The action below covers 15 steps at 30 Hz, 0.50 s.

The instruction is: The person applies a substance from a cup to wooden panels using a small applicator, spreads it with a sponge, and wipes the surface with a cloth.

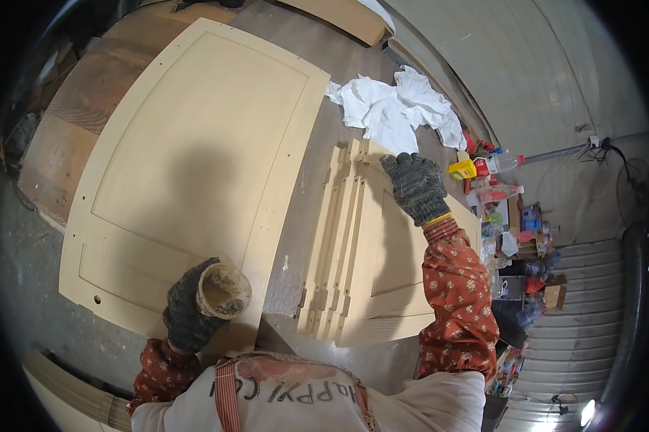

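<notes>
In my left hand (188,306), in a dark grey knit glove, is a round cup (225,289) with tan paste smeared over its inside and rim. It is above the near edge of a large cream door panel (173,144), which has a recessed frame line and small dark holes along its border. My right hand (416,183), gloved alike, is over the far end of a stack of cream panels (368,245) with notched edges. Its fingers are bent together, and what they hold, if anything, is hidden beneath the glove.
Crumpled white cloth (396,108) lies beyond the stack. Bottles (494,193), a yellow box (462,169) and other clutter line the right side by the wall. Brown wooden boards (72,137) lie left of the large panel. More panels (72,389) stand at the lower left.
</notes>
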Tool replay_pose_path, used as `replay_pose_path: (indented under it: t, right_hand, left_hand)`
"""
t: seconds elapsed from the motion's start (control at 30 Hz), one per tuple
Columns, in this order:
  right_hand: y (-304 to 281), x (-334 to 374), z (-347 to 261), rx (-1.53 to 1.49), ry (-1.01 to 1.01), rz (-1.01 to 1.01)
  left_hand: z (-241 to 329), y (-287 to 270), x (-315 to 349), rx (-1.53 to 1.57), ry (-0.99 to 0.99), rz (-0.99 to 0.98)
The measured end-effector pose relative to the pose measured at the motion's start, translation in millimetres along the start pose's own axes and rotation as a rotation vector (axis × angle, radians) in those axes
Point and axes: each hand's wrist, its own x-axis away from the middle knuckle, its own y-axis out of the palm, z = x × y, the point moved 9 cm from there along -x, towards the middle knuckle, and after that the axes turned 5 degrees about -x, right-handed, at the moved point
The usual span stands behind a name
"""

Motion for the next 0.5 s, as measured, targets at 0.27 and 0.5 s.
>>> replay_pose_path:
  t: [0.27, 0.5]
  right_hand:
    - [-3.4, 9.0, 10.8, -0.035, 0.012, 0.026]
    - [1.2, 8.8, 10.6, -0.043, 0.008, 0.058]
  left_hand:
    - [-5.6, -1.0, 1.7, 0.028, -0.034, 0.002]
    - [0.6, -2.2, -0.6, 0.007, 0.028, 0.019]
